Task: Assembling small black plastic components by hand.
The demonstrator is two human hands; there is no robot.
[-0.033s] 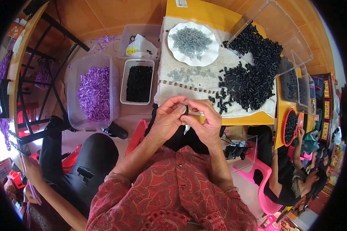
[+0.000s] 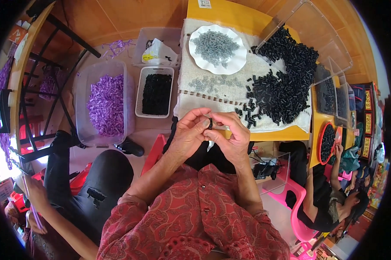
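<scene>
My left hand (image 2: 188, 132) and my right hand (image 2: 231, 133) meet in front of my chest, near the table's front edge. Between the fingertips of both hands is a small black piece (image 2: 210, 124); the fingers cover much of it. Just beyond them a cream cloth (image 2: 195, 104) covers the yellow table. A large heap of short black tube-like pieces (image 2: 282, 93) lies there on the right. At the back, small clear grey pieces (image 2: 217, 45) fill a white scalloped plate (image 2: 194, 53), and more clear pieces (image 2: 217, 83) are strewn on the cloth. A brown dashed strip (image 2: 210, 99) crosses it.
Left of the table stand a white basket (image 2: 138, 104) of black pieces and a clear tub (image 2: 128, 102) of purple pieces. A clear bin (image 2: 310, 26) lies tipped behind the black heap. One person (image 2: 74, 221) sits at left with purple strips, another (image 2: 334, 203) at right by a red tray (image 2: 320, 143).
My hands and the black piece look the same. At the left, the other person's hands have shifted slightly with the purple strip.
</scene>
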